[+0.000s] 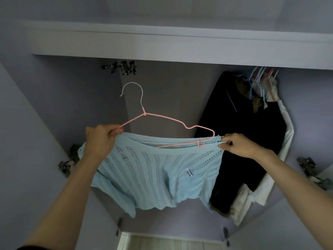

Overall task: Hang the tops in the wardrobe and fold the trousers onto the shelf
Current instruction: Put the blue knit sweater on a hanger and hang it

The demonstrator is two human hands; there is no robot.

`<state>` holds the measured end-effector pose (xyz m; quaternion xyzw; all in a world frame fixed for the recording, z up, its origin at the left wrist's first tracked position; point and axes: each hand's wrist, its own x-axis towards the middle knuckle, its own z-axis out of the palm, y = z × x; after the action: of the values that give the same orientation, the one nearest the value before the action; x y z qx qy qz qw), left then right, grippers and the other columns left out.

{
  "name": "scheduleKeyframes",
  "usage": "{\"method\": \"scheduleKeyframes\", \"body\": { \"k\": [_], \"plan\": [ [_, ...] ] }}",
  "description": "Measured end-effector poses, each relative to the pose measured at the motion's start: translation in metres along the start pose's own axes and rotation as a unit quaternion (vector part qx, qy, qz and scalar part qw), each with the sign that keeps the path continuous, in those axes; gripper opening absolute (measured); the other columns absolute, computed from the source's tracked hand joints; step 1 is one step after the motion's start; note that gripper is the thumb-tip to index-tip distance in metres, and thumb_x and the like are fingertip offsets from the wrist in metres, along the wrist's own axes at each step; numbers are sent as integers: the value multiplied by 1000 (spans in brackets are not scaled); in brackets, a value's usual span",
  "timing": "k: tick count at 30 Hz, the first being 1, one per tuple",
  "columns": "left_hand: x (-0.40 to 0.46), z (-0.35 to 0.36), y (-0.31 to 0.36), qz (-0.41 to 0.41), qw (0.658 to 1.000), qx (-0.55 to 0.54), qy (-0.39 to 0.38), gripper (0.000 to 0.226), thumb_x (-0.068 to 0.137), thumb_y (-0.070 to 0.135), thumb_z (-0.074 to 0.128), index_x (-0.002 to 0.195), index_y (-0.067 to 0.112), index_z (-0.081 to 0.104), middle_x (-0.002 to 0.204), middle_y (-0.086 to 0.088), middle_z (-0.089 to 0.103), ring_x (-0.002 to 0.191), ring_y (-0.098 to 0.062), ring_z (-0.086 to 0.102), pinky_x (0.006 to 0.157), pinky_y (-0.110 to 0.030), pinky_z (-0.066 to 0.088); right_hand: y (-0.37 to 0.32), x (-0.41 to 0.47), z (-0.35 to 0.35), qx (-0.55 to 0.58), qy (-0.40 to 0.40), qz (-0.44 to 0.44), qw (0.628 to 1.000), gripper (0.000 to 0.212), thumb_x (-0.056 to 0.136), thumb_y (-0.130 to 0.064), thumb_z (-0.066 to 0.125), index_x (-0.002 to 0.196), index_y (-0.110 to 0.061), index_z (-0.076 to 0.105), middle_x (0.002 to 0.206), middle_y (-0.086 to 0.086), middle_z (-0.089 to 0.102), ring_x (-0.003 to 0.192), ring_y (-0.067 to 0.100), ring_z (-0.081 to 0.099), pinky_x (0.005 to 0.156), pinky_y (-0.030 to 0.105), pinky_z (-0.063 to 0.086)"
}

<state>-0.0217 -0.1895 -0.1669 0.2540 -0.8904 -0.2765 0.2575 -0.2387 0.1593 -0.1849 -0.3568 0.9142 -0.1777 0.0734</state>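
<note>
Blue knit top (155, 170) was held up on pink hanger (167, 120): left hand (101, 137) gripped both, right hand (236, 144) pinched the hem.

Both arms raised, left hand (100, 136) fingers curled in a grip, right hand (236, 144) fingers pinching
</note>
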Motion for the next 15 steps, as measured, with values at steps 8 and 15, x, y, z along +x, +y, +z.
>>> {"method": "scheduleKeyframes", "body": {
  "k": [8,15],
  "plan": [
    [2,-8,8,-14,996,-87,27,18,89,19,62,102,13,73,98,-8,71,105,-36,57,98,-51,41,3,1,4,18,-47,27,998,20,89,-17,62,100,-3,71,97,8,67,90,20,61,85,29,45],
    [-2,-3,-1,-6,999,-35,-12,19,92,22,58,104,18,72,103,-6,70,114,-36,46,100,-28,28,3,11,-5,51,-8,34,998,19,88,-15,62,99,-3,71,94,9,65,90,23,61,86,34,45]
  ]
}}
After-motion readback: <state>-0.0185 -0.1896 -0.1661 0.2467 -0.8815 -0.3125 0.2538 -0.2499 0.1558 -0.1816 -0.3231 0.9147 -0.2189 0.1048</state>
